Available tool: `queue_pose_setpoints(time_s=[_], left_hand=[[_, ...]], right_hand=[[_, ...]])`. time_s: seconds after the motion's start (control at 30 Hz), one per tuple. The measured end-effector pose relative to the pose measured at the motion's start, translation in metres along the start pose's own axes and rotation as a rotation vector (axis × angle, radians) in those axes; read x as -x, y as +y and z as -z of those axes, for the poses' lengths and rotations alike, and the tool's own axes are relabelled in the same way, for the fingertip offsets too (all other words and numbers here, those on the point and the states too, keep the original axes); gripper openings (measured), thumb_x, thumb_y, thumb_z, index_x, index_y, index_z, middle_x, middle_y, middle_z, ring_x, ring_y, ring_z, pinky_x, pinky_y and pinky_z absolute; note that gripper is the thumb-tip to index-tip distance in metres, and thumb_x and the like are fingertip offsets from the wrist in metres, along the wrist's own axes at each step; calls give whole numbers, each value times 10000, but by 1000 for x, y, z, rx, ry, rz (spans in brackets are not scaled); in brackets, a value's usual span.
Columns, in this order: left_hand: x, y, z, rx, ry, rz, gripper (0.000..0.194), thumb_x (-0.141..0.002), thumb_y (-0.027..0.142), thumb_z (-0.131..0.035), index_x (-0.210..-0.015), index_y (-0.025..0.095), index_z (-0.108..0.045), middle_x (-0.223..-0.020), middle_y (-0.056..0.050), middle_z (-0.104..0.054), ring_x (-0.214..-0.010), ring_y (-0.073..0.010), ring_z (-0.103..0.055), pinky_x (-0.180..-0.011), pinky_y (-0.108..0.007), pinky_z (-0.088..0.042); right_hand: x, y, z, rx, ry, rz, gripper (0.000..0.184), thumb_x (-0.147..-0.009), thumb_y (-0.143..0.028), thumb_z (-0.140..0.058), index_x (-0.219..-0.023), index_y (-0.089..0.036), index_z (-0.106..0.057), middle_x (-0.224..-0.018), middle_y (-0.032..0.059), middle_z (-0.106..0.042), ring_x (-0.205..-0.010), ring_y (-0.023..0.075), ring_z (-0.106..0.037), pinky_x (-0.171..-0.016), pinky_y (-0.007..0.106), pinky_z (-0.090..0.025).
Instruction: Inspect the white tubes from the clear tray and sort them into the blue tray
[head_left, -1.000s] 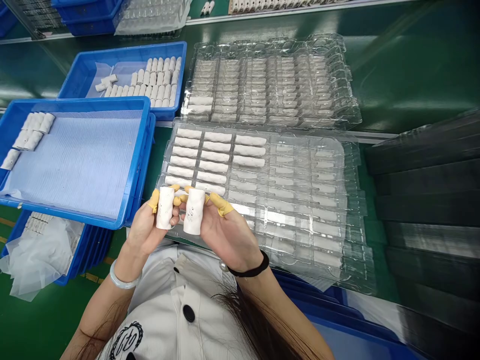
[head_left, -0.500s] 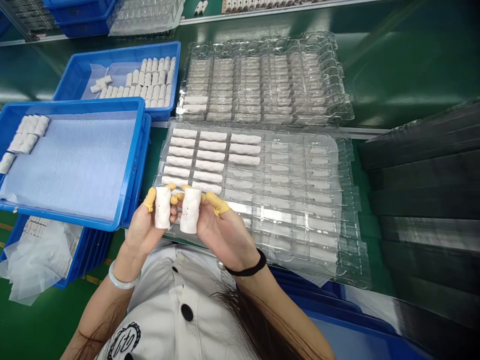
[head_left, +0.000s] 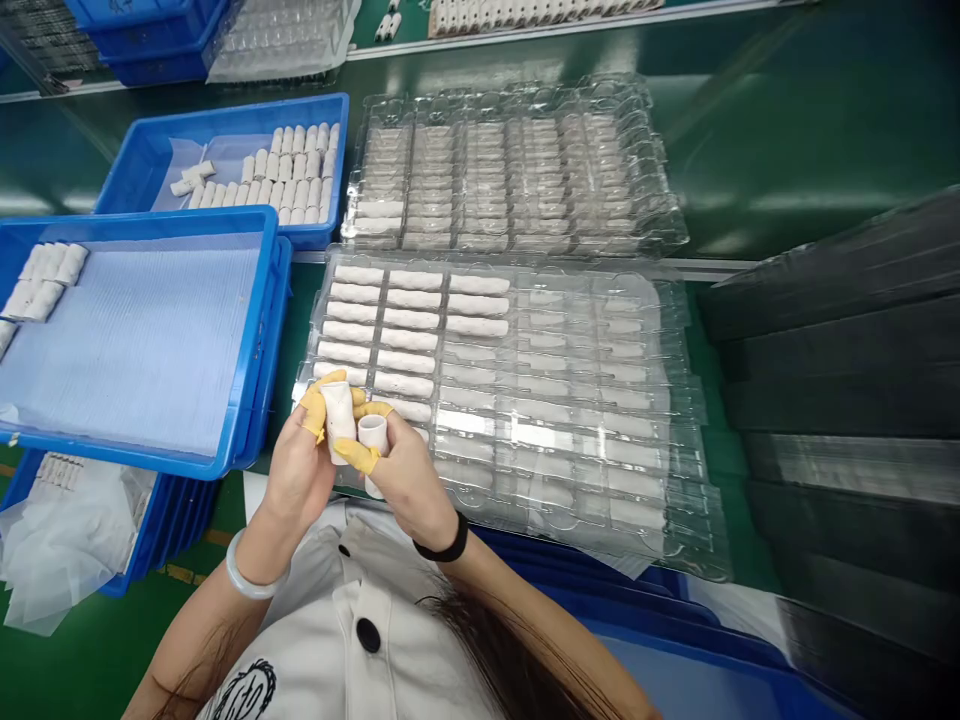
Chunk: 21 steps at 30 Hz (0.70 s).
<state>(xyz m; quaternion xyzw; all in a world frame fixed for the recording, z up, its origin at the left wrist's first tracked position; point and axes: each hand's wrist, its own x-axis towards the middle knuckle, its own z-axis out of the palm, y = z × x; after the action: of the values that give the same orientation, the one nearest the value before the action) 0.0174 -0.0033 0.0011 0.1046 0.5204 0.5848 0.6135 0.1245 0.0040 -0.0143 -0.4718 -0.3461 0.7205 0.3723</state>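
Note:
My left hand [head_left: 298, 465], with yellow finger cots, is closed around a short white wavy-sided tube [head_left: 340, 412] held nearly upright. My right hand [head_left: 411, 475] holds a second white tube [head_left: 373, 432] beside it, tilted so that its round hollow end shows. The right thumb, also in a yellow cot, reaches across to the lower part of the first tube. Both hands are over the near left edge of a clear plastic tray [head_left: 551, 400], whose left columns carry rows of similar white tubes [head_left: 409, 341].
At left stands a blue bin [head_left: 259, 330] with white tubes in its corner. Behind it is another blue bin [head_left: 217, 112] holding many tubes. More clear trays [head_left: 630, 170] are stacked beyond. A tall dark stack [head_left: 847, 380] bounds the right side.
The right hand has turned its tube so its open end faces up, and its thumb has come onto the left hand's tube. The head view has shifted slightly.

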Motion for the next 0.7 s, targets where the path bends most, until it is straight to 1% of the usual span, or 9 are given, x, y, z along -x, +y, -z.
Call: queue_pose_setpoints(time_s=[0.07,0.17,0.27,0.33,0.37,0.4,0.47,0.57,0.7], left_hand=[[1,-2,-2,-48,-24,-29,347,-837,355,-707,-1155,217,-685,-1048,-67,-736,-971,-186,-688,-828,-271,-543],[0,-2,-1,-176,-64,-126,345,-810,287,-736,-1150,241,-701,-1179,-58,-711,-1114,-187,-647,-940,-260,-503],[-2,4,5,-327,-53,-254,338,-813,271,-735,-1149,244,-714,-1225,-50,-698,-1183,-176,-609,-1019,-242,-450],[-4,10,10,-395,-45,-275,329,-824,309,-724,-1145,238,-717,-1171,-52,-721,-1134,-169,-629,-1010,-244,-455],[-4,13,12,-416,-40,-267,328,-827,329,-721,-1140,232,-719,-1133,-53,-732,-1093,-168,-643,-995,-250,-466],[-4,16,13,-430,-28,-257,329,-826,348,-719,-1130,222,-722,-1096,-54,-741,-1052,-168,-655,-982,-257,-475],[-3,20,14,-448,5,-239,340,-816,373,-725,-1112,206,-725,-1039,-53,-751,-1000,-173,-665,-970,-273,-484],[-2,25,16,-479,31,-221,354,-805,403,-729,-1101,210,-725,-1000,-38,-753,-998,-177,-665,-991,-290,-478],[-1,29,29,-564,73,-196,383,-813,450,-705,-1124,227,-717,-1024,-39,-753,-1043,-196,-665,-1055,-331,-455]], right_hand=[[-3,-1,5,97,2,55,303,-677,-286,-757,-942,-230,-623,-937,1,-675,-798,170,-587,-753,317,-474],[-11,-9,28,272,-35,105,289,-719,-318,-715,-980,-225,-633,-908,8,-689,-786,182,-598,-752,332,-479],[-26,-22,70,565,48,271,277,-774,-335,-674,-1025,-222,-648,-979,41,-705,-839,209,-613,-773,350,-483],[-38,-33,102,896,166,382,257,-812,-297,-633,-1049,-200,-657,-1049,88,-700,-932,251,-599,-809,380,-480],[-44,-38,117,1053,203,398,256,-832,-271,-601,-1067,-187,-657,-1051,109,-699,-975,279,-580,-808,397,-479],[-50,-43,131,1130,220,400,258,-831,-231,-586,-1071,-172,-661,-1022,132,-702,-1013,310,-557,-794,411,-476],[-60,-51,149,1205,213,391,276,-814,-151,-559,-1067,-157,-669,-924,152,-702,-1042,348,-526,-771,426,-470],[-71,-57,161,1217,155,392,260,-776,-87,-561,-987,-172,-686,-828,141,-689,-1015,343,-534,-806,436,-468],[-78,-64,167,1153,131,393,173,-770,-178,-639,-940,-203,-663,-1024,128,-690,-1024,312,-567,-842,421,-480]])
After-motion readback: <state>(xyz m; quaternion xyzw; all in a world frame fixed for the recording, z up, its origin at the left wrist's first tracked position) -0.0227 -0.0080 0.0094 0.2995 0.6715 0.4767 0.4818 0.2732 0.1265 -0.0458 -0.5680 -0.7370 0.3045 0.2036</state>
